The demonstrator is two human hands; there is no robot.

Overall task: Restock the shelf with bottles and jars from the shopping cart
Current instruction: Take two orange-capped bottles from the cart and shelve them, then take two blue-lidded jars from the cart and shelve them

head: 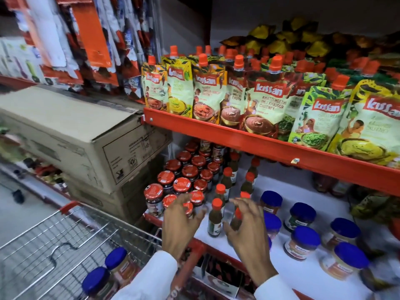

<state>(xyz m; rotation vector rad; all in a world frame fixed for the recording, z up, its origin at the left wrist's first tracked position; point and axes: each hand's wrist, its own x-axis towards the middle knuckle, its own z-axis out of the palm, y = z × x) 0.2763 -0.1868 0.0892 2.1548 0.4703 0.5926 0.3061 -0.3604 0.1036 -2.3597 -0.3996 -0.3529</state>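
Observation:
The white lower shelf (244,252) holds a block of red-lidded dark jars (184,184), two rows of small green sauce bottles with red caps (216,215), and blue-lidded jars (303,241) to the right. My left hand (180,226) hovers over the front red-lidded jars with its fingers spread, the fingertips touching the lids. My right hand (249,228) curls around the front green bottle (236,221), thumb on one side and fingers behind it. Two blue-lidded jars (116,259) stand in the wire shopping cart (56,239) at the lower left.
A red shelf edge (259,144) overhangs the lower shelf and carries Kissan chutney pouches (268,100). Stacked cardboard boxes (82,135) sit left of the shelf, above the cart. Hanging packets (91,40) fill the upper left. Yellow-green packets (376,208) lie at the far right.

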